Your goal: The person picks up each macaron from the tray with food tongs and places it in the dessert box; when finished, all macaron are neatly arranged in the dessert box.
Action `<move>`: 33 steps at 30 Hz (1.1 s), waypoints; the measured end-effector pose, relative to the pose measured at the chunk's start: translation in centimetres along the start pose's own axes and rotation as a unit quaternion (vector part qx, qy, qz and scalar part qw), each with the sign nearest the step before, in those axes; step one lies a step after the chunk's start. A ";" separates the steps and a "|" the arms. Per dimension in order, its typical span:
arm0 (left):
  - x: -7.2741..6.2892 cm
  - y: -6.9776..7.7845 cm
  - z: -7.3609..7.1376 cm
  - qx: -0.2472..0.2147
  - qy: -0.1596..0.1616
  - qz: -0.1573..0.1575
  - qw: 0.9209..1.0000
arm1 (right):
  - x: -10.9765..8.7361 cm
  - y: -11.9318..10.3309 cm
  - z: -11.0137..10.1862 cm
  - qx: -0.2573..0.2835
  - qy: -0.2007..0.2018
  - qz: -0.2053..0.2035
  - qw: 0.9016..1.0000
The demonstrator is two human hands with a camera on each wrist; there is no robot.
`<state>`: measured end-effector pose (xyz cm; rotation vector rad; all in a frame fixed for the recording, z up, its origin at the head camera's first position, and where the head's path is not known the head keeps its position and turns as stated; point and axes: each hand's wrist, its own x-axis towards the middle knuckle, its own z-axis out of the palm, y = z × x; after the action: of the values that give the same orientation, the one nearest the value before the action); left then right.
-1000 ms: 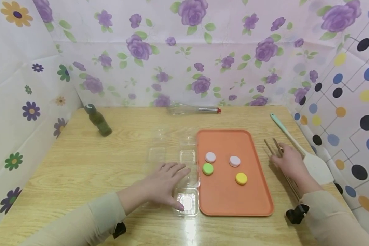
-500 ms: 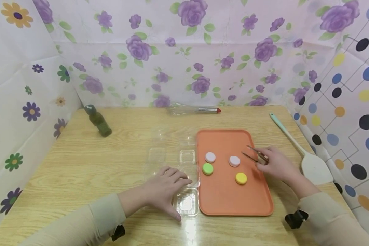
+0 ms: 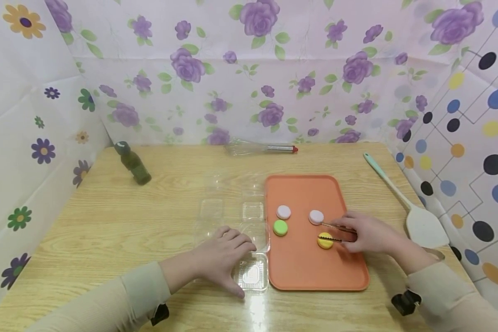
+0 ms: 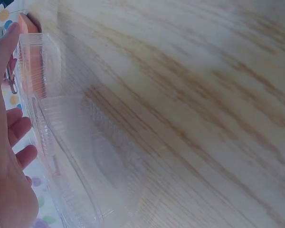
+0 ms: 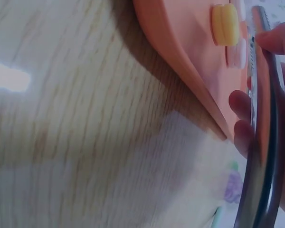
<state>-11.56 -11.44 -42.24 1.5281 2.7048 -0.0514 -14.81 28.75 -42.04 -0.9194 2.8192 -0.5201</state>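
My right hand (image 3: 367, 233) grips metal tongs (image 5: 263, 118), whose parted serrated tips reach over the orange tray (image 3: 303, 272). In the head view one tip lies over the yellow macaron (image 3: 325, 244) and the other is beside a pale pink macaron (image 3: 316, 216). Whether the tips touch either is unclear. A green macaron (image 3: 280, 228) and another pale pink macaron (image 3: 283, 212) sit at the tray's left side. My left hand (image 3: 224, 260), fingers loosely bent and spread, lies over the clear plastic compartment box (image 3: 252, 273), partly hiding it; the box stands left of the tray.
A white spatula (image 3: 425, 226) with a mint handle lies right of the tray. A whisk (image 3: 261, 147) lies at the table's back edge, and a dark green bottle (image 3: 133, 163) is at back left. Patterned cloths surround the wooden table (image 3: 149, 216).
My right hand has picked up the tongs from right of the tray and brought them left, over the yellow macaron. My left hand has shifted only slightly at the plastic box.
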 end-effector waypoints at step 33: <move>-0.3 0.0 0.1 0.003 0.021 0.006 1.000 | 2.1 -3.1 0.9 -0.036 -0.039 -0.056 0.997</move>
<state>-11.34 -11.72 -42.35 1.5654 2.7287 -0.0263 -14.63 24.88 -41.81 -1.0911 2.7439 -0.3885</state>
